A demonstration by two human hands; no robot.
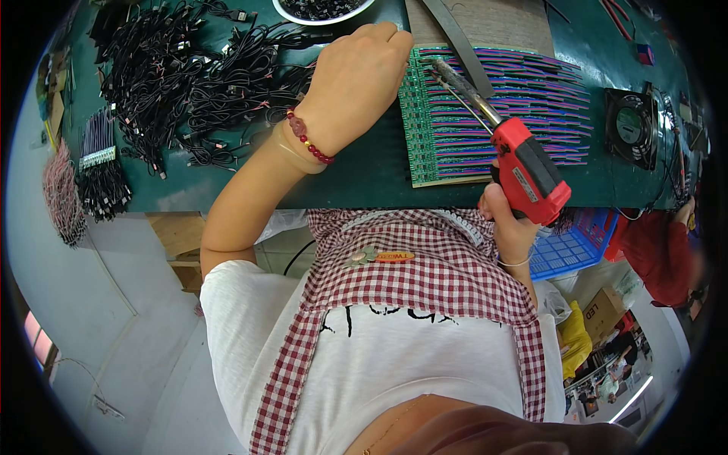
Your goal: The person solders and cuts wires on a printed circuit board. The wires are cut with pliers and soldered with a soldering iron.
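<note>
A red and black soldering gun (531, 171) is gripped in my right hand (506, 216), whose fingers wrap round its handle. Its metal tip slants up to the left, over a panel of green circuit boards (418, 136). Rows of thin blue, pink and black wires (516, 114) run rightward from these boards. At the panel's upper left corner is my left hand (368, 72), palm down, its fingers curled together. Whatever those fingers pinch is hidden beneath the hand.
A tangled heap of black cables (167, 83) covers the table's left side. A white bowl (326, 19) of small black parts stands at the far edge. A metal strip (459, 45) lies across the wooden board. To the right stands a black fan (633, 127); a blue crate (569, 246) sits below.
</note>
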